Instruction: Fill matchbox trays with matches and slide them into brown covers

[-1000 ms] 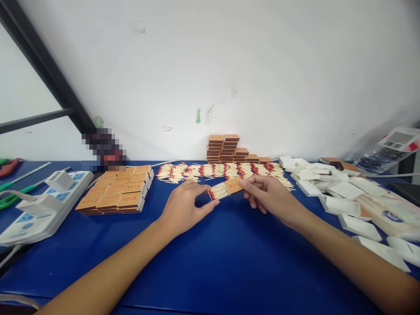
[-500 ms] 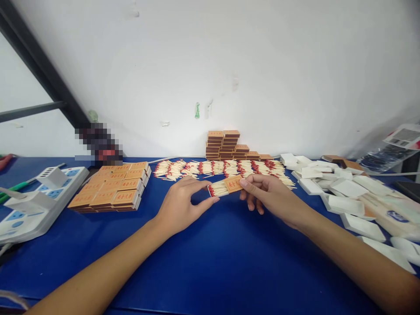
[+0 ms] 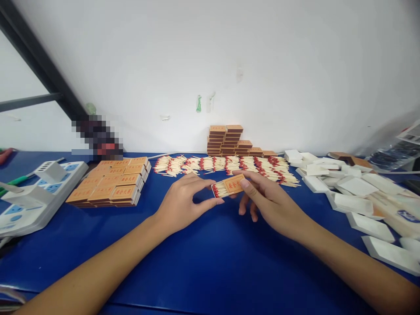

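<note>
Both hands hold one matchbox in front of me, above the blue table. Its orange sleeve (image 3: 235,185) covers much of a white tray (image 3: 220,190), and red-headed matches show at the uncovered left end. My left hand (image 3: 182,203) pinches that tray end between thumb and fingers. My right hand (image 3: 274,201) grips the sleeve's right end, thumb on top, with its lower fingers hanging loosely below. Behind the hands lies a long row of loose matches (image 3: 210,165) with red heads.
Stacked orange matchboxes (image 3: 108,181) stand at left beside a white power strip (image 3: 62,188). More matchboxes (image 3: 226,140) are piled against the wall. White trays (image 3: 351,203) lie heaped at right, partly over a soft package (image 3: 393,214). A dark metal frame (image 3: 42,61) slants upper left.
The sleeve has slid left over the tray, so a shorter stretch of matches shows. My hands are slightly closer together. The whole view has shifted a little.
</note>
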`<state>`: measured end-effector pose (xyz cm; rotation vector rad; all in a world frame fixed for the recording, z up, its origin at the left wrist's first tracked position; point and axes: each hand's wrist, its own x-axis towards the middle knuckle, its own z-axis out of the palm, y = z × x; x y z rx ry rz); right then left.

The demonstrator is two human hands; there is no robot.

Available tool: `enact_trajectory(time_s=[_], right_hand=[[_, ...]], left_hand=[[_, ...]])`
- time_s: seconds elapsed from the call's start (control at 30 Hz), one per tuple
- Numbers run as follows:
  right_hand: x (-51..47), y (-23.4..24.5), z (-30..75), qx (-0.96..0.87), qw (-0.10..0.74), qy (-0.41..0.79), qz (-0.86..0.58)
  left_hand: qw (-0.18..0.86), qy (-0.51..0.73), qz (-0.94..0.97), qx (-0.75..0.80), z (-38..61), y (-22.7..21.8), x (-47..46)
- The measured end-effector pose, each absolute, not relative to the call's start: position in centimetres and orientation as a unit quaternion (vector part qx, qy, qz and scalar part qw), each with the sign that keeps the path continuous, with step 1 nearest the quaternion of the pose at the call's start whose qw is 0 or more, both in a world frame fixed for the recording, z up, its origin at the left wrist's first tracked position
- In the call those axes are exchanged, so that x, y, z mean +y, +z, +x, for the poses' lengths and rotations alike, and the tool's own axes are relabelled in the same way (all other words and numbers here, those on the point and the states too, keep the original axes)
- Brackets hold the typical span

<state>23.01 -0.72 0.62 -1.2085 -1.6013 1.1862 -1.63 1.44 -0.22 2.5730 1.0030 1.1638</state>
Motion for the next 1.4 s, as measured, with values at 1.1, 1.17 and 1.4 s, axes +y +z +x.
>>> enact_trajectory(time_s=[1.1,1.17,1.4], right_hand=[[0.3,0.9,23.9,-0.556,0.426,0.455,-0.549],[0.2,0.6,23.7,-0.547,0.435,0.455,-0.551],[0.1,0.6,23.6,-0.533,0.447,0.479,-0.536]], left_hand=[[0.046,0.394,0.827,0.397,-1.3,-0.3,1.4],[0.047,0.403,0.825,0.394,-1.3,-0.3,1.4],[0.067,0.42,0.815,0.393,-1.2,-0.2,1.3]])
